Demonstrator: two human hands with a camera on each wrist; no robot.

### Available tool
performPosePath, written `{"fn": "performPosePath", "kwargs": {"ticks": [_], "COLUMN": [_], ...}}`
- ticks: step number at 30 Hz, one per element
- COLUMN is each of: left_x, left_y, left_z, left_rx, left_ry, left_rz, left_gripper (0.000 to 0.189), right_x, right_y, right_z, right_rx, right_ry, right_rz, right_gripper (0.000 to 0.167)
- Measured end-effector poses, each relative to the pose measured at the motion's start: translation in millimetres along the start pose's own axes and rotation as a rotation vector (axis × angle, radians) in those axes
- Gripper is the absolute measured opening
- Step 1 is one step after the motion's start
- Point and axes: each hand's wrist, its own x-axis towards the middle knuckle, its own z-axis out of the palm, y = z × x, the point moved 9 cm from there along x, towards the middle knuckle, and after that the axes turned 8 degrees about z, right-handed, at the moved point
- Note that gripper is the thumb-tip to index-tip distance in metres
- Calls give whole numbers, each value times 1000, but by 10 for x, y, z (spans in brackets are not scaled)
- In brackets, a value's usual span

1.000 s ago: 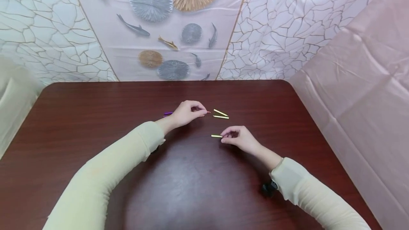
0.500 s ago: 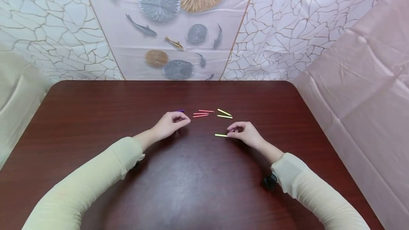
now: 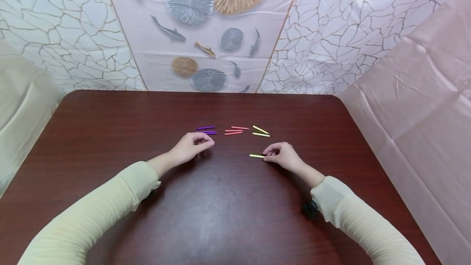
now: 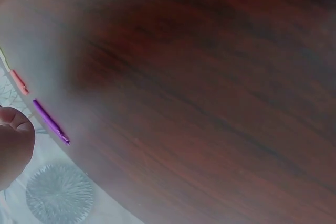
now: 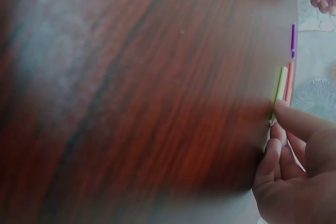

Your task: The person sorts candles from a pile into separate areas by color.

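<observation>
My right hand (image 3: 285, 157) pinches the end of a thin yellow candle (image 3: 256, 156) low over the table, its other end pointing left. In the right wrist view, the thumb and fingertips close on that yellow candle (image 5: 281, 85). My left hand (image 3: 189, 148), holding nothing, hovers just in front of the purple candles (image 3: 205, 128), fingers loosely bent. To their right lies a group of pinkish-red candles (image 3: 240, 128), then two yellow candles (image 3: 261, 135) that converge at their right ends. A purple candle (image 4: 51, 121) also shows in the left wrist view, beside the fingers.
The candles lie on a dark red-brown wooden table (image 3: 206, 216) with rounded far corners. Behind it hangs a patterned cloth (image 3: 232, 72), and pale pink fabric (image 3: 408, 113) closes off the right side.
My left hand has left the red candles, moving left and nearer the body, which uncovers the red and purple groups. My right hand keeps its pinch on the yellow candle with little movement.
</observation>
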Motion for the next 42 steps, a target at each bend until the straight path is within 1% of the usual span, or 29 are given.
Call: {"fn": "performPosePath", "kwargs": {"ticks": [2, 3, 5, 6, 9, 10, 12, 18, 25, 28, 29, 31, 37, 42], "left_x": [-10, -15, -24, -27, -33, -33, -38, -52, -58, -58, -57, -63, -101, -129], "left_y": [1, 1, 3, 3, 1, -1, 4, 17, 55, 42, 27, 18, -15, -13], "left_z": [-8, -9, -12, -12, -12, -11, -12, -24, -24, -24, -24, -29, -41, -72], "left_rx": [1, 1, 0, -2, 0, 4, 7, 14, 16, 19, 18, 23, 27, 31], "left_ry": [0, -2, -5, -6, -4, -3, 0, 5, 8, 9, 7, 7, 3, 4], "left_rz": [-2, -4, 0, 2, 9, 12, 11, 10, 81, 64, 46, 31, -1, -17], "left_gripper": [23, 23, 23, 22, 22, 22, 22, 23, 20, 20, 20, 20, 20, 20], "right_x": [-1, -1, -2, 1, 32, 44, 79, 220, 385, 425, 434, 448, 457, 461], "right_y": [-22, -39, -64, -72, -72, -64, -53, -26, 86, 144, 158, 180, 174, 127], "right_z": [-6, -12, -24, -30, -44, -49, -69, -189, -333, -369, -375, -382, -368, -382], "right_rx": [-16, -8, -20, -32, -63, -85, -101, -117, -151, -154, -157, -163, -154, -125], "right_ry": [12, 22, 32, 36, 50, 50, 57, 92, 115, 121, 121, 124, 128, 151], "right_rz": [-36, -80, -111, -112, -72, -26, 10, 26, 67, 95, 98, 106, 99, 87], "right_gripper": [6, 6, 7, 7, 6, 5, 6, 7, 8, 8, 9, 9, 10, 11]}}
